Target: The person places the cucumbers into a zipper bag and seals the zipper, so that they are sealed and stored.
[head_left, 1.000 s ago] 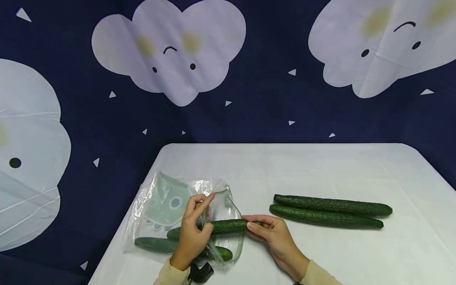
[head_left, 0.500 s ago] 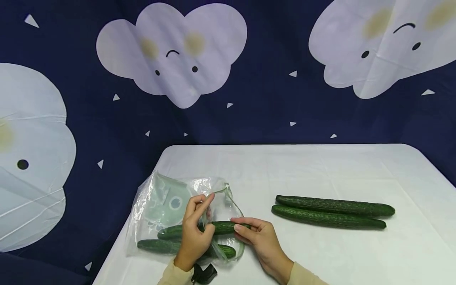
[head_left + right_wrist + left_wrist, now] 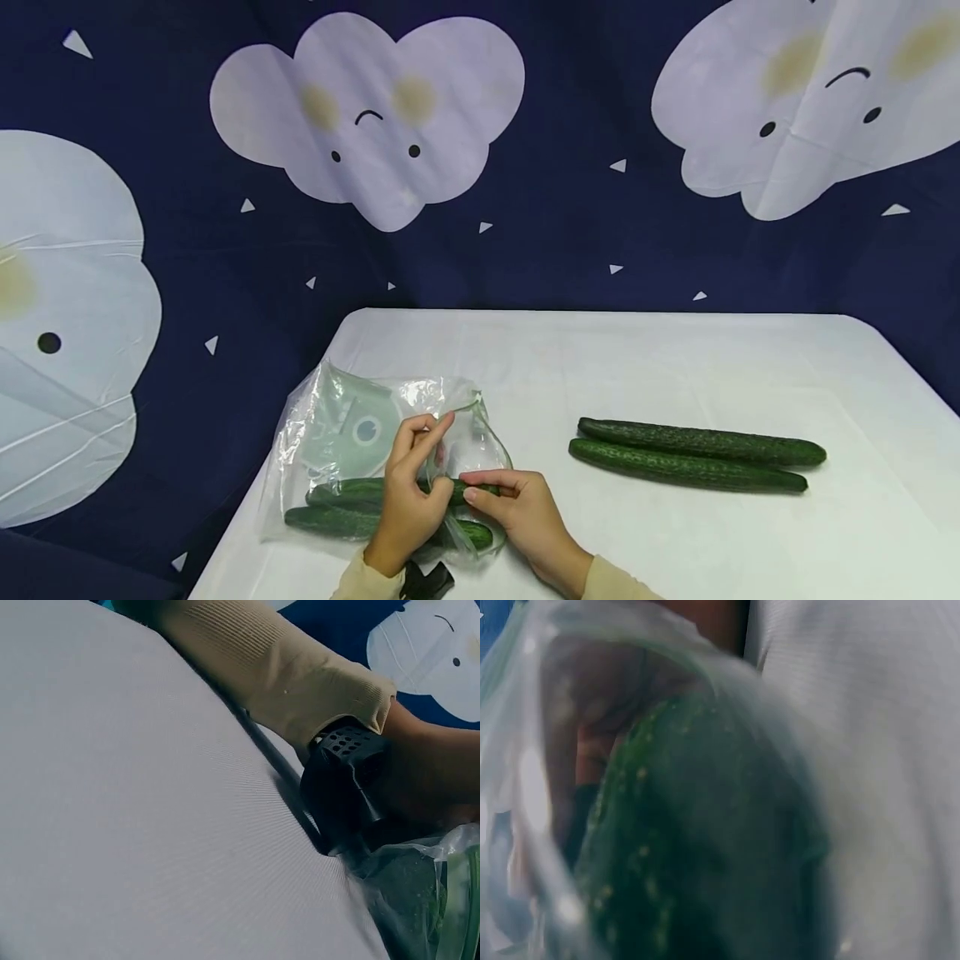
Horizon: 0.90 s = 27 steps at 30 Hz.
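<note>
A clear zip bag (image 3: 358,433) with a green cartoon print lies on the left of the white table, its mouth facing right. My left hand (image 3: 411,500) pinches the upper edge of that mouth. Between thumb and fingers, my right hand (image 3: 528,521) grips the right end of a cucumber (image 3: 352,490), most of which lies inside the bag. Just below it in the bag rests a second cucumber (image 3: 330,522). Up close in the left wrist view, a cucumber (image 3: 697,840) shows partly through the plastic. The right wrist view catches the bag (image 3: 457,900) at its lower right corner.
Two more cucumbers, an upper one (image 3: 701,442) and a lower one (image 3: 686,467), lie side by side on the white table (image 3: 600,358). A black wrist device (image 3: 427,581) sits by the left sleeve. Behind the table hangs a dark blue cloth (image 3: 555,250) with clouds.
My right hand has moved left, sliding the gripped cucumber deeper into the bag. The left hand keeps its pinch on the bag's edge. The two cucumbers on the right stay put.
</note>
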Motion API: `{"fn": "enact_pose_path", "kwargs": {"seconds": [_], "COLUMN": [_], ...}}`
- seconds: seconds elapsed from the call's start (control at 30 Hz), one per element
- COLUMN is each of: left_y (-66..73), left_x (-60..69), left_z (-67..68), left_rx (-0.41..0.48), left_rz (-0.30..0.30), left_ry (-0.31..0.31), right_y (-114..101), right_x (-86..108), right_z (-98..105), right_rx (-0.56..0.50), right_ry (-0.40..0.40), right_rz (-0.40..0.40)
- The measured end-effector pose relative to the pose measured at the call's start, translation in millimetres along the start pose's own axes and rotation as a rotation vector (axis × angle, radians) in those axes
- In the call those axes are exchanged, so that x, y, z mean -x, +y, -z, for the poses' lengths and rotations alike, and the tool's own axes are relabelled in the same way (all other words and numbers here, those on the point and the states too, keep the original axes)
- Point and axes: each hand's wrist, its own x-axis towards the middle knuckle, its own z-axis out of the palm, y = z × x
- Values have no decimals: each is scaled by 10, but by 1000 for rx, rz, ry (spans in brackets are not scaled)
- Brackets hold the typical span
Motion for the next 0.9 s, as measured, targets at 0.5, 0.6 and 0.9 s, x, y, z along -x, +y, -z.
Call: {"fn": "enact_pose_path", "kwargs": {"seconds": [0.5, 0.6, 0.9], "left_y": [337, 321, 359], "left_x": [-169, -156, -168], "left_z": [68, 75, 48], "left_rx": [9, 2, 21], "left_rz": [31, 29, 86], "left_ry": [-24, -24, -50], "right_y": [99, 90, 49], "right_x": [-69, -63, -16], "right_z": [4, 37, 334], "right_rx": [604, 640, 623], "right_ry": [-82, -125, -214], "right_rz": [372, 394, 391]}}
